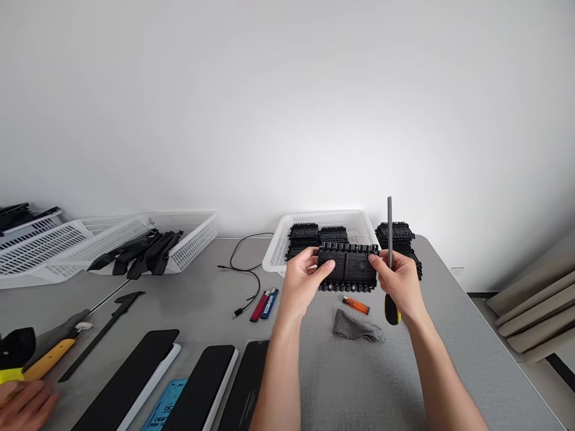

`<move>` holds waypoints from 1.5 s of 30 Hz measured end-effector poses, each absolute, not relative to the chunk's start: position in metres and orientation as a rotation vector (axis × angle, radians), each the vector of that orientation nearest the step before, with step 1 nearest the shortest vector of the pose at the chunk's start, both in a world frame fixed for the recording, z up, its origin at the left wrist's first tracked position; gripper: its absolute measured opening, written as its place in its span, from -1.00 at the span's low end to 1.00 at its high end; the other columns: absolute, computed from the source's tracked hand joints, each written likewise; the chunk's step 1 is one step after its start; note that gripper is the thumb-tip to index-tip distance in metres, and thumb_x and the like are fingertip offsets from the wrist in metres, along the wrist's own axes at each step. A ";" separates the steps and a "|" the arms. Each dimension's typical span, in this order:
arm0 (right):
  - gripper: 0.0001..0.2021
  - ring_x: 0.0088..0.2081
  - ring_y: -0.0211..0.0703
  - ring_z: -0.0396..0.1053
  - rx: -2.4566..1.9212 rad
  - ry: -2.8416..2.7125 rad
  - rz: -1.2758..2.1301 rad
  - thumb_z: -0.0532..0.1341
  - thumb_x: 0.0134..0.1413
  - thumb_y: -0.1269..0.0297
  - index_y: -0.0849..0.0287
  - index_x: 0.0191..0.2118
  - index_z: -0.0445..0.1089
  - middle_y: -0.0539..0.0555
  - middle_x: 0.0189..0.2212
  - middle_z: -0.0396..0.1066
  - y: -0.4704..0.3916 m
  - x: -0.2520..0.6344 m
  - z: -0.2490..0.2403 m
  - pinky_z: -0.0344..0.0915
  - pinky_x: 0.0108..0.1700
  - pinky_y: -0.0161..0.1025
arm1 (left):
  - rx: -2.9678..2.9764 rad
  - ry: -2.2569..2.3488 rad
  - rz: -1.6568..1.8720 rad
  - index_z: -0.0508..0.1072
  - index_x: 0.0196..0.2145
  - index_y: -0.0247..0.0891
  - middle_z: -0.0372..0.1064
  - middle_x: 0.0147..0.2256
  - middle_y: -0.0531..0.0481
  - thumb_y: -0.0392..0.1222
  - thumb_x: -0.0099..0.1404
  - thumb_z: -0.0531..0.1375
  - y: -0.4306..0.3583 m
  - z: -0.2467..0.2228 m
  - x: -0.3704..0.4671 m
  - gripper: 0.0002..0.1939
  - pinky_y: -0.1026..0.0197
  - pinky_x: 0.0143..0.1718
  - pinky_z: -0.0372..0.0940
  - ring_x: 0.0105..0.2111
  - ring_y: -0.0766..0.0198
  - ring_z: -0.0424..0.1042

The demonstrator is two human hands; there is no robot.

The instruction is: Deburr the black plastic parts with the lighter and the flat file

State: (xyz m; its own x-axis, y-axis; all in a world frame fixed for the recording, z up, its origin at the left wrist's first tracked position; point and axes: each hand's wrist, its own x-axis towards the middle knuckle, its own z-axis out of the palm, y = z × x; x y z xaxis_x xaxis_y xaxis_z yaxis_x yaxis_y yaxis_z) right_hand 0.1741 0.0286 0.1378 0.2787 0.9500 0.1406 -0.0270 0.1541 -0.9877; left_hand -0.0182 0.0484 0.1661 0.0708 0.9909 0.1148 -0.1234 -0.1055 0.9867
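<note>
A black plastic part (348, 266), flat and rectangular with toothed upper and lower edges, is held up level between my two hands. My left hand (306, 278) pinches its left end, thumb on the face. At the right end, my right hand (399, 281) grips the part with the thumb. The same hand also keeps a file (389, 224) upright, its grey blade above the fingers and its black-and-yellow handle below. Under the part, an orange lighter (356, 304) and a crumpled grey cloth (357, 327) lie on the table.
Behind is a white basket (274, 254) with similar black parts; more are stacked right (398, 230). Left are white baskets (197, 242), a cable (258, 284), red and blue lighters (265, 304) and black panels (202, 383). A co-worker's hand (29, 404) shows lower left.
</note>
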 end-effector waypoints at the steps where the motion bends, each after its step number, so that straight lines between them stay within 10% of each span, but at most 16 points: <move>1: -0.55 -0.60 -0.35 -0.07 -1.211 -1.055 0.882 0.36 -0.02 -0.15 0.18 -0.39 0.34 -0.14 -0.64 0.04 0.029 0.176 0.138 -0.10 -0.58 -0.33 | 1.259 0.997 1.251 0.47 -0.25 -0.28 0.53 -0.36 -0.02 -0.06 0.06 0.41 0.048 0.166 -0.018 -0.65 0.28 -0.25 0.34 -0.31 0.24 0.49; 11: -0.47 -0.60 -0.27 0.02 -1.436 -1.356 0.487 0.10 0.27 -0.16 0.15 0.13 0.33 -0.16 -0.65 0.09 0.017 0.184 0.154 -0.04 -0.50 -0.30 | 1.284 1.021 1.337 0.48 -0.14 -0.28 0.57 -0.29 -0.06 -0.06 0.15 0.37 0.055 0.154 -0.019 -0.64 0.27 -0.19 0.33 -0.25 0.22 0.52; 27: -0.27 -0.52 -0.21 0.30 -1.557 -1.515 0.296 0.16 0.17 -0.21 0.07 0.32 0.07 0.15 -0.06 0.40 0.007 0.159 0.155 0.26 -0.42 -0.21 | 1.396 1.056 1.372 0.49 -0.19 -0.30 0.55 -0.32 -0.05 -0.14 0.19 0.30 0.049 0.160 -0.013 -0.75 0.26 -0.22 0.31 -0.28 0.20 0.51; 45: -0.34 -0.58 -0.22 0.28 -1.624 -1.451 0.317 0.11 0.21 -0.22 0.04 0.30 0.18 0.15 -0.15 0.47 -0.012 0.162 0.169 0.24 -0.45 -0.21 | 1.461 1.032 1.361 0.49 -0.24 -0.25 0.49 -0.39 0.00 -0.16 0.19 0.28 0.041 0.170 -0.006 -0.82 0.27 -0.29 0.29 -0.30 0.18 0.48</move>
State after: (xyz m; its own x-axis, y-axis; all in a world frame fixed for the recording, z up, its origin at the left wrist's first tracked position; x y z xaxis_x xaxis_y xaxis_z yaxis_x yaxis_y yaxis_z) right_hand 0.1623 -0.0117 0.1690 0.2763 0.8895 0.3640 0.6571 0.1015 -0.7469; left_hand -0.0056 0.0407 0.1699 0.0608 0.9574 0.2825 0.0131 -0.2837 0.9588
